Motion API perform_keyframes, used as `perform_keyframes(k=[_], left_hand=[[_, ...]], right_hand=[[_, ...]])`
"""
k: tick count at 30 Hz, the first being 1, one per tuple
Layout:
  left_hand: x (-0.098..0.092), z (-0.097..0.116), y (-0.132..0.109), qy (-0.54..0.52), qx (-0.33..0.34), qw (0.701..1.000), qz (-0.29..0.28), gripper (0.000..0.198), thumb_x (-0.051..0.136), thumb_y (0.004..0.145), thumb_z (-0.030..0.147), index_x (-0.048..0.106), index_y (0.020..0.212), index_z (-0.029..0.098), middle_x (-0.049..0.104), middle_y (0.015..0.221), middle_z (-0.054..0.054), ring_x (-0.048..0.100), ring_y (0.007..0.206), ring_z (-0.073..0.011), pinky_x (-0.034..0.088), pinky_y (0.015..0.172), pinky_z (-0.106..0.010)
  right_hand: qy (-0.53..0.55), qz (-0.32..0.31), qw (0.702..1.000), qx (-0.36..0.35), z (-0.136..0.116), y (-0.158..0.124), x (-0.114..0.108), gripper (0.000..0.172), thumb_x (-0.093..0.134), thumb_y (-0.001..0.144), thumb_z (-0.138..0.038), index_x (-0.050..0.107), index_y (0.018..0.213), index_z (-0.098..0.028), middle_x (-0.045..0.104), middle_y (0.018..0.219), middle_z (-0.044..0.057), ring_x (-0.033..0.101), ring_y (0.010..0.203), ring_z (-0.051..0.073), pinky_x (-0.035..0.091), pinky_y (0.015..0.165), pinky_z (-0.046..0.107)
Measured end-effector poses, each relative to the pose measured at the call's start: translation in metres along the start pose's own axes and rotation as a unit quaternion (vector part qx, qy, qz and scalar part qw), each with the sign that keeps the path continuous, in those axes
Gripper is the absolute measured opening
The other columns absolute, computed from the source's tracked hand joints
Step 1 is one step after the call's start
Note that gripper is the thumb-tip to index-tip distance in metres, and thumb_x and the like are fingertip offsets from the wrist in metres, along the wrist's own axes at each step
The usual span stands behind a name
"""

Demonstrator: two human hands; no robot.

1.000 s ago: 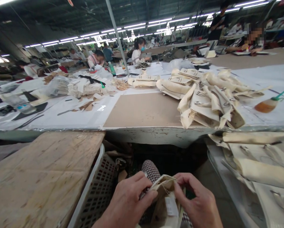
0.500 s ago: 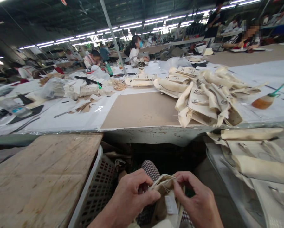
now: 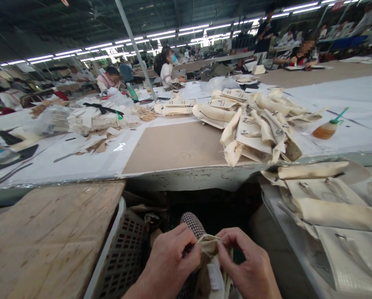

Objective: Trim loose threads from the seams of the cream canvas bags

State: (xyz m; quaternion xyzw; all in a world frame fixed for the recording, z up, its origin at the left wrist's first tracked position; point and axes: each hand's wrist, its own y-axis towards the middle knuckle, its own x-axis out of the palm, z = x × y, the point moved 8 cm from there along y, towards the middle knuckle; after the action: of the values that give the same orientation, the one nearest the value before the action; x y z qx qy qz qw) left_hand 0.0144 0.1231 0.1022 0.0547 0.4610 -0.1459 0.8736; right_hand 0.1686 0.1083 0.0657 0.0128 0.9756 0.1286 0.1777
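Note:
Over my lap, a cream bag piece (image 3: 204, 282) hangs between my hands, its lining side up and a white label (image 3: 215, 277) showing inside. My left hand (image 3: 175, 259) pinches its top edge on the left side. At the right end of the same edge, my right hand (image 3: 246, 257) grips it between thumb and fingers. The two hands are a short gap apart, with the edge bowed between them. The lower part of the piece is cut off by the frame. Checked cloth (image 3: 193, 222) covers my leg beneath.
A heap of cream bag pieces (image 3: 257, 128) lies on the white-covered table (image 3: 354, 99), beside a bottle of amber liquid (image 3: 326, 129). More bag pieces (image 3: 338, 211) are stacked at my right. A plastic basket (image 3: 120, 257) and a worn board (image 3: 49, 236) stand left. Several people work beyond.
My view has turned slightly right, so the table things sit further left. Both hands keep their pinch on the bag piece's edge, and my left fingertips have closed further on it.

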Motion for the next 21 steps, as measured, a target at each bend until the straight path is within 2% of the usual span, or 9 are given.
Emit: perform_keyframes(k=[4,7,9,16,21], left_hand=[[0.001,0.003,0.001,0.088,0.047,0.995,0.014,0.021,0.055,0.084,0.012,0.059,0.064,0.018,0.057,0.065,0.002,0.054,0.054,-0.0118,0.033,0.051,-0.023],[0.001,0.005,0.004,0.059,0.072,0.996,0.002,0.012,0.057,0.088,0.018,0.068,0.084,0.021,0.065,0.079,0.000,0.063,0.067,-0.0145,0.042,0.059,-0.023],[0.000,0.008,0.006,0.026,0.087,0.996,0.000,0.014,0.058,0.089,0.019,0.069,0.096,0.023,0.067,0.086,0.000,0.065,0.074,-0.0153,0.046,0.064,-0.023],[0.004,0.012,0.011,0.014,0.115,0.993,0.000,0.018,0.055,0.089,0.012,0.069,0.081,0.019,0.064,0.077,-0.001,0.061,0.069,-0.0152,0.045,0.061,-0.024],[0.005,0.023,0.005,0.091,0.222,0.970,0.037,0.023,0.046,0.094,0.012,0.062,0.078,0.017,0.058,0.071,-0.001,0.054,0.062,-0.0163,0.037,0.055,-0.028]], right_hand=[[-0.001,-0.001,1.000,-0.013,0.000,0.001,0.002,0.012,0.055,0.086,-0.017,0.056,0.075,-0.022,0.066,0.079,0.000,0.064,0.070,0.013,0.050,0.066,0.021],[0.001,-0.004,1.000,-0.027,-0.001,0.002,0.004,0.011,0.054,0.087,-0.016,0.056,0.077,-0.022,0.065,0.078,-0.001,0.063,0.069,0.013,0.049,0.066,0.021],[0.003,-0.001,0.999,-0.038,-0.003,0.002,0.004,0.011,0.054,0.087,-0.016,0.056,0.078,-0.022,0.064,0.078,-0.001,0.063,0.069,0.012,0.048,0.065,0.020],[0.004,0.005,0.999,-0.042,-0.004,0.001,0.004,0.013,0.053,0.088,-0.015,0.056,0.078,-0.022,0.065,0.079,-0.001,0.063,0.069,0.012,0.048,0.064,0.020],[0.005,-0.012,0.999,-0.045,-0.003,0.001,0.003,0.013,0.053,0.088,-0.013,0.055,0.080,-0.022,0.065,0.081,0.000,0.063,0.072,0.012,0.049,0.067,0.020]])
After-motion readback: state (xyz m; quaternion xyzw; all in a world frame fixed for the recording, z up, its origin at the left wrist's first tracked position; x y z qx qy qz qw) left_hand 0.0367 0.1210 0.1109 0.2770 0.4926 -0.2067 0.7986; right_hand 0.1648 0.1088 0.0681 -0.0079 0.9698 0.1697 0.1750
